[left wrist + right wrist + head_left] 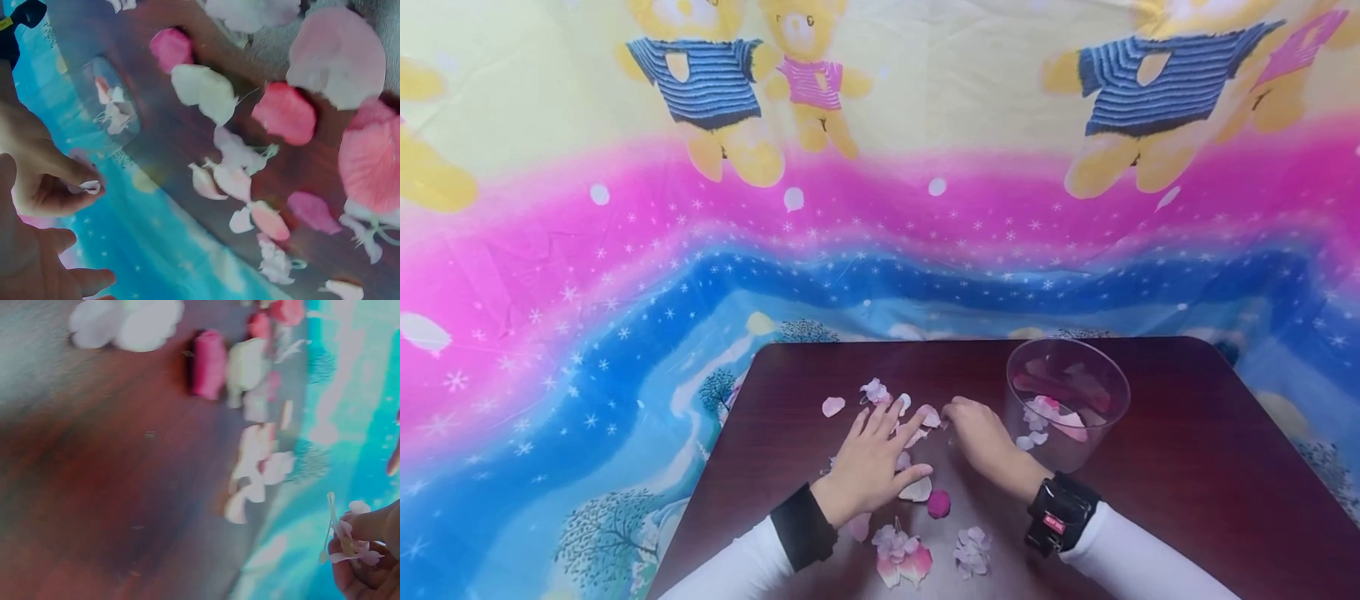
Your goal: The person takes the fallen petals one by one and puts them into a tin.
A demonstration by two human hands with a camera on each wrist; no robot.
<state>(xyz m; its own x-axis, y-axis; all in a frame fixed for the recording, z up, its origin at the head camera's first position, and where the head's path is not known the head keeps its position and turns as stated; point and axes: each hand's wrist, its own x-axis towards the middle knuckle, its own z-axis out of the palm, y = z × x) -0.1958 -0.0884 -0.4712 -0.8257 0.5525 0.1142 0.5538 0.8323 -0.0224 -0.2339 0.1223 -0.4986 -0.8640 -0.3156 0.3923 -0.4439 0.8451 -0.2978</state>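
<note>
I saw the right hand (981, 433) pinching a small pale fabric petal (350, 550) in its curled fingertips near the middle of the dark red-brown wooden table (1187, 467), with the clear round plastic container (1067, 400) just to its right, toward the far right corner. The left hand (868, 462) lay flat, fingers spread, on loose pink and white fabric petals (917, 487), gripping nothing. The black wrist strap (1060, 512) carried a small red label (too small to read).

Pink and white petals (917, 490), dark-red table (1187, 467)
</note>
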